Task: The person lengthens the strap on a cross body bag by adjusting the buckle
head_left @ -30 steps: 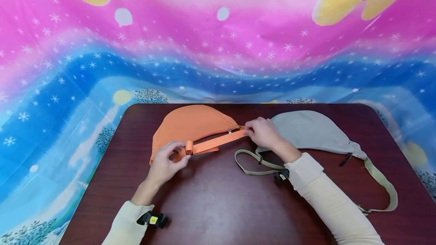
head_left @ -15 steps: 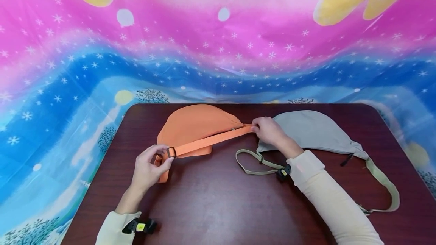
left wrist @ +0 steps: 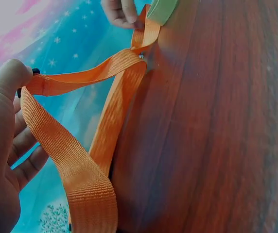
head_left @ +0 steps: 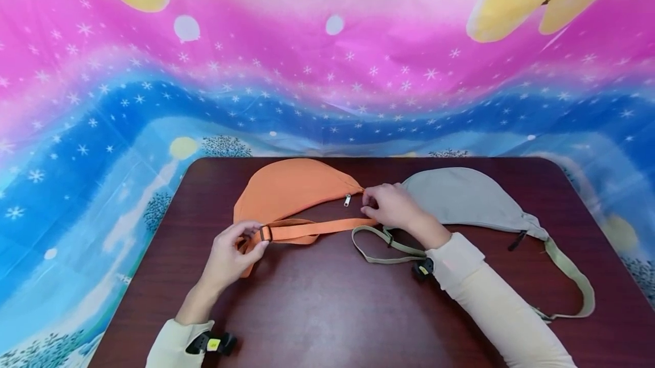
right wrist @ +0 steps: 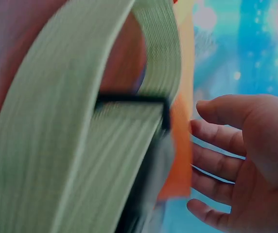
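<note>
My left hand (head_left: pixel 227 254) pinches the black strap slider (head_left: pixel 265 234) of an orange waist bag (head_left: pixel 291 191) between thumb and fingers. From the slider the orange strap (head_left: pixel 327 226) runs rightward in front of the bag, and the left wrist view shows its webbing (left wrist: pixel 88 189) looping below the hand. My right hand (head_left: pixel 394 206) is by the bag's right end. In the right wrist view its loosely bent fingers (right wrist: pixel 217 160) hold nothing, thumb apart, with orange fabric (right wrist: pixel 180 165) just beyond the fingertips. A zipper pull (head_left: pixel 347 200) hangs at the bag's right end.
A grey waist bag (head_left: pixel 455 197) lies to the right, partly behind my right hand. Its pale green strap (head_left: pixel 573 271) curves toward the table's right side, and a strap loop (head_left: pixel 363 245) lies below my right wrist. A printed cloth (head_left: pixel 327 89) hangs behind the dark table (head_left: pixel 327 311).
My left hand moved left and toward me with the slider, drawing the strap straight, then slightly back right. My right hand let go of the strap, which dropped onto the table and slackened.
</note>
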The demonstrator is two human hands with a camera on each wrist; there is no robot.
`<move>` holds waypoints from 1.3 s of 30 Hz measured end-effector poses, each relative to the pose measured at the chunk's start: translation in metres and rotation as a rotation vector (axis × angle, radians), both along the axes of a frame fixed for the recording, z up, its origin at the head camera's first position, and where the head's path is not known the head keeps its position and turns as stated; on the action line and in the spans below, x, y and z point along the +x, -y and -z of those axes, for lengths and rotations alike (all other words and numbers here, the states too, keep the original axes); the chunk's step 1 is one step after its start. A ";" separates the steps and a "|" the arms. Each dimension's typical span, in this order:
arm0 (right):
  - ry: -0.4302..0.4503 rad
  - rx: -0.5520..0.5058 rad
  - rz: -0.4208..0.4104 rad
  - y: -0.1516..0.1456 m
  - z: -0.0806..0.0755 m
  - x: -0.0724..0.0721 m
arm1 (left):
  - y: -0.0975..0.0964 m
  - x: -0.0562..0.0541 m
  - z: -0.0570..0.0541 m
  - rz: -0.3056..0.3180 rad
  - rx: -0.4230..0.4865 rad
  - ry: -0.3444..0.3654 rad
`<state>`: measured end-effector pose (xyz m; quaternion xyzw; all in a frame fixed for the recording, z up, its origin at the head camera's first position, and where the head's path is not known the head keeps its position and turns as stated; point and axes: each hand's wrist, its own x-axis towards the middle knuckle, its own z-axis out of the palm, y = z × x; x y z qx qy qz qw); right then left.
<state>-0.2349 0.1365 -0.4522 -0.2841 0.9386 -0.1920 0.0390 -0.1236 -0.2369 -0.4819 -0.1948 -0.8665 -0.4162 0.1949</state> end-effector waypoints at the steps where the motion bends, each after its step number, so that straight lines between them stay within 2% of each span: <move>1: -0.013 -0.002 -0.020 0.005 -0.002 0.003 | -0.002 0.000 -0.001 0.005 -0.001 0.006; 3: -0.037 -0.026 -0.062 0.015 -0.007 0.011 | -0.006 -0.001 -0.005 0.014 -0.001 0.009; 7: -0.014 -0.104 -0.154 0.036 -0.014 0.027 | -0.011 -0.001 -0.009 0.038 -0.001 0.013; 13: -0.038 -0.270 -0.254 0.062 -0.014 0.046 | -0.016 -0.002 -0.011 0.042 -0.001 0.004; 22: 0.033 -0.494 -0.239 0.088 -0.005 0.060 | -0.030 -0.003 -0.017 0.071 0.042 0.044; 34: 0.026 -0.577 -0.261 0.099 -0.007 0.067 | -0.038 -0.006 -0.015 0.082 0.079 0.002; 39: 0.035 -0.587 -0.267 0.100 -0.007 0.069 | -0.041 -0.006 -0.014 0.070 0.068 -0.025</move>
